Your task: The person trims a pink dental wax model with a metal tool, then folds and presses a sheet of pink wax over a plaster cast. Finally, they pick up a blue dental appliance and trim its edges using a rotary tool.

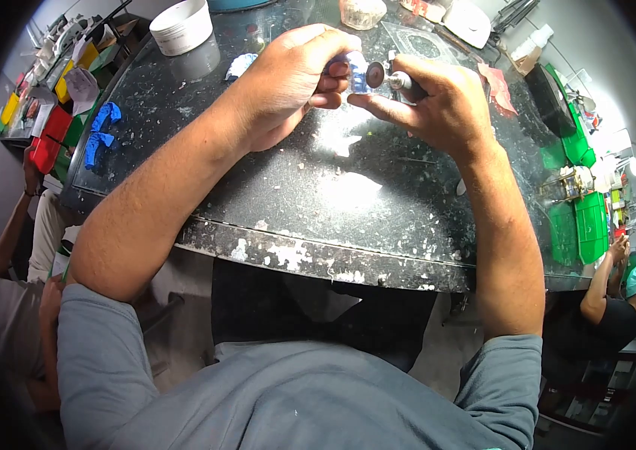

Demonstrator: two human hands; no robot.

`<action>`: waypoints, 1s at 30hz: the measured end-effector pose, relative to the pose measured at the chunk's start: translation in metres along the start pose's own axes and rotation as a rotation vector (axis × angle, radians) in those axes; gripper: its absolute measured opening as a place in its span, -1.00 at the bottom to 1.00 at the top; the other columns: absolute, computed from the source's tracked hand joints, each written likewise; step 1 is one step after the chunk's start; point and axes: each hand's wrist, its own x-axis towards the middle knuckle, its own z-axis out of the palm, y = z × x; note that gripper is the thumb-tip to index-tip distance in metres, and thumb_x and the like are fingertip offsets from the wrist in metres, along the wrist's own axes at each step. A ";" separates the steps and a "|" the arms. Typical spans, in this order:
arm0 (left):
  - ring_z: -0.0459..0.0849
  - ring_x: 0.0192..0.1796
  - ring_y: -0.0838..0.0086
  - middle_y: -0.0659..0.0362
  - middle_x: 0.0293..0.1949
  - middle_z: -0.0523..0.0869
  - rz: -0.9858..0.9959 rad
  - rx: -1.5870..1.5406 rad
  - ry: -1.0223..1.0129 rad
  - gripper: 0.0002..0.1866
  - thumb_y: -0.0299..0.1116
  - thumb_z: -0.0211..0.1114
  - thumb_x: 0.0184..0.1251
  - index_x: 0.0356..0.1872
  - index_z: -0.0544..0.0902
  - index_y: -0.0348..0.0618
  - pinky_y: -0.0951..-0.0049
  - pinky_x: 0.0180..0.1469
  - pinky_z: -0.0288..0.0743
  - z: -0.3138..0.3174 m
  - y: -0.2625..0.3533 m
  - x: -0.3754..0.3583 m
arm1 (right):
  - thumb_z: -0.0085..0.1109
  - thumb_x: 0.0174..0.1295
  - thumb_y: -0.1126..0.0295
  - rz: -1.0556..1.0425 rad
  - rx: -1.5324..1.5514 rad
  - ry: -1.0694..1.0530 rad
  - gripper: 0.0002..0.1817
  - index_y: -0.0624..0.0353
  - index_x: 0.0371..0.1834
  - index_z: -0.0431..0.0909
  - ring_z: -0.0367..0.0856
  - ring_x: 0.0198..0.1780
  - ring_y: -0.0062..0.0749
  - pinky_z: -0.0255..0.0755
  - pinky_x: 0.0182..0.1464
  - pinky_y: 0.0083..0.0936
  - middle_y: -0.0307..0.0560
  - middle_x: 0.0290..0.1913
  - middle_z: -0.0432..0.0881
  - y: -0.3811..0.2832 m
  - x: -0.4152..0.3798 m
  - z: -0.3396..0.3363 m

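Over the far half of the dark worktable, my left hand (299, 79) pinches a small clear-blue piece (358, 78) with a whitish top between thumb and curled fingers. My right hand (445, 101) is wrapped round a rotary handpiece (402, 81), whose tip points left. A small round brown disc (376, 74) sits at that tip, right at the piece's right side. The right thumb reaches below the disc towards the bottom of the piece. Most of the handpiece's body is hidden in the right palm.
The scuffed black worktable (295, 195) bears a white tub (181, 28), blue strips (100, 131), a pale cup (363, 11) and a pinkish sheet (496, 88). Green bins (590, 225) stand at the right. A masked person (618, 300) sits at the right; another person (14, 300) is at the left.
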 end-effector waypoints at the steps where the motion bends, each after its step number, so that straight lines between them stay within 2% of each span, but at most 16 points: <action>1: 0.38 -0.35 0.72 0.35 -0.35 0.48 0.000 0.001 0.001 -0.76 -0.18 0.06 0.56 -0.09 0.61 -0.07 0.69 -0.42 0.24 -0.001 -0.001 0.000 | 0.58 -0.05 0.07 0.016 0.012 -0.002 -0.57 0.14 -0.48 0.56 0.31 -0.65 -0.55 0.28 -0.56 -0.51 -0.26 -0.71 0.36 0.000 0.000 0.000; 5: 0.37 -0.38 0.73 0.35 -0.37 0.48 -0.004 -0.024 -0.011 -0.78 -0.20 0.07 0.55 -0.10 0.61 -0.08 0.69 -0.44 0.22 0.001 0.001 0.000 | 0.58 -0.04 0.06 0.000 0.010 0.014 -0.58 0.14 -0.48 0.57 0.30 -0.66 -0.55 0.27 -0.56 -0.51 -0.25 -0.72 0.36 -0.002 0.001 0.000; 7: 0.37 -0.39 0.73 0.35 -0.37 0.48 -0.008 -0.014 0.022 -0.78 -0.21 0.08 0.55 -0.11 0.61 -0.09 0.69 -0.45 0.22 0.001 0.002 0.000 | 0.46 -0.02 -0.14 0.041 -0.025 -0.017 -0.47 0.08 -0.57 0.47 0.59 -0.61 -0.23 0.44 -0.51 -0.34 -0.16 -0.71 0.49 -0.003 0.002 -0.001; 17: 0.39 -0.39 0.73 0.34 -0.38 0.47 -0.021 -0.047 0.008 -0.79 -0.22 0.10 0.53 -0.13 0.61 -0.11 0.70 -0.46 0.23 0.000 0.001 -0.001 | 0.45 -0.01 -0.15 0.063 -0.052 -0.036 -0.44 0.10 -0.61 0.44 0.56 -0.63 -0.19 0.43 -0.53 -0.33 -0.13 -0.74 0.45 -0.002 0.001 0.000; 19: 0.39 -0.39 0.74 0.34 -0.38 0.46 -0.018 -0.031 0.023 -0.78 -0.22 0.10 0.54 -0.12 0.61 -0.11 0.70 -0.46 0.23 0.001 0.001 0.000 | 0.56 -0.02 0.07 0.028 -0.012 0.002 -0.60 0.13 -0.48 0.59 0.28 -0.68 -0.59 0.25 -0.59 -0.53 -0.27 -0.75 0.34 0.000 0.000 0.001; 20: 0.38 -0.40 0.74 0.35 -0.38 0.46 -0.024 -0.036 0.017 -0.79 -0.21 0.10 0.54 -0.13 0.60 -0.11 0.70 -0.45 0.24 0.001 0.002 0.000 | 0.56 -0.02 0.07 0.026 -0.012 0.002 -0.60 0.13 -0.48 0.59 0.28 -0.68 -0.59 0.25 -0.59 -0.53 -0.27 -0.75 0.34 0.000 0.000 0.001; 22: 0.37 -0.40 0.74 0.35 -0.38 0.45 -0.029 -0.040 0.014 -0.79 -0.21 0.10 0.54 -0.14 0.60 -0.11 0.70 -0.45 0.24 0.000 0.003 -0.001 | 0.44 -0.01 -0.18 0.050 -0.059 -0.007 -0.42 0.09 -0.63 0.42 0.54 -0.65 -0.19 0.42 -0.55 -0.33 -0.14 -0.75 0.43 -0.001 0.001 0.001; 30: 0.28 -0.43 0.75 0.36 -0.40 0.42 -0.048 -0.063 0.068 -0.79 -0.22 0.10 0.54 -0.19 0.58 -0.13 0.72 -0.47 0.21 0.006 0.005 -0.003 | 0.45 -0.01 -0.16 0.063 -0.028 0.009 -0.44 0.08 -0.62 0.43 0.54 -0.66 -0.21 0.42 -0.56 -0.35 -0.17 -0.76 0.42 0.001 0.000 0.005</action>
